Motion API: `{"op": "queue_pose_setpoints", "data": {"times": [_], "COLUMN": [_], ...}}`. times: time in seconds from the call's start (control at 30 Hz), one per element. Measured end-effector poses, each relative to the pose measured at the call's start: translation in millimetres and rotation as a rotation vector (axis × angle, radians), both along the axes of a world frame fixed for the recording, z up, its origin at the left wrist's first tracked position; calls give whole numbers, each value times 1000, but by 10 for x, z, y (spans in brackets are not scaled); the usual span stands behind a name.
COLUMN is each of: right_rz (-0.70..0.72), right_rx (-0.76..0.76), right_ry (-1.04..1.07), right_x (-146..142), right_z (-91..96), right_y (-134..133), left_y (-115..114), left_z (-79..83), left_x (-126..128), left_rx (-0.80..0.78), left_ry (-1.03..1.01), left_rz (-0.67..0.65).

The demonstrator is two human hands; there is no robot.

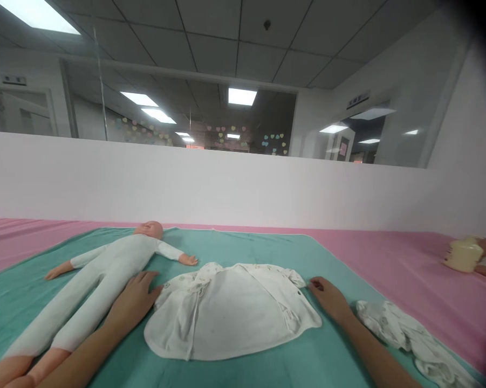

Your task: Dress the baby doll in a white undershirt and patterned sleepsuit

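Note:
A white baby garment (230,310) lies spread flat on a teal blanket (234,245). My left hand (135,299) rests flat at the garment's left edge, fingers stretched out and touching the fabric. At the garment's right sleeve my right hand (327,299) lies flat with its fingertips against the cloth. A baby doll (105,275) in a white bodysuit lies on its back just left of my left hand, arms out.
A crumpled white cloth (404,334) lies right of my right arm on the blanket's edge. The pink surface (388,258) holds a cream bottle (463,254) and part of another doll at the far right. A white partition wall (226,183) runs behind.

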State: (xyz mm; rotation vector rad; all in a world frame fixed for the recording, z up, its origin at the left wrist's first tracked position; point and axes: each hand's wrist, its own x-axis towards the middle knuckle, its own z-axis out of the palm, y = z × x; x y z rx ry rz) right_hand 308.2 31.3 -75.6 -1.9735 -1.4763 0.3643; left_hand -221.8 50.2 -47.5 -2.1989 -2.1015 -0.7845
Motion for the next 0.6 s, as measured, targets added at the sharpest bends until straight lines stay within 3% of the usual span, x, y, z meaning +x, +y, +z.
{"op": "queue_pose_setpoints", "data": {"times": [0.17, 0.33, 0.47, 0.6], "right_rz": [34, 37, 63, -34], "right_rx": [-85, -87, 30, 89], "right_ry": [-86, -182, -19, 116], "right_x": [-64, -131, -73, -33], "right_z": [70, 135, 88, 86], "right_y": [62, 118, 111, 77], "left_y": [60, -51, -175, -247], "left_z": [-101, 47, 199, 304], "left_x": [-11, 151, 208, 221], "left_rx": [-88, -78, -63, 22], "left_ry": [7, -45, -158, -213], "left_rz": [4, -33, 55, 118]}}
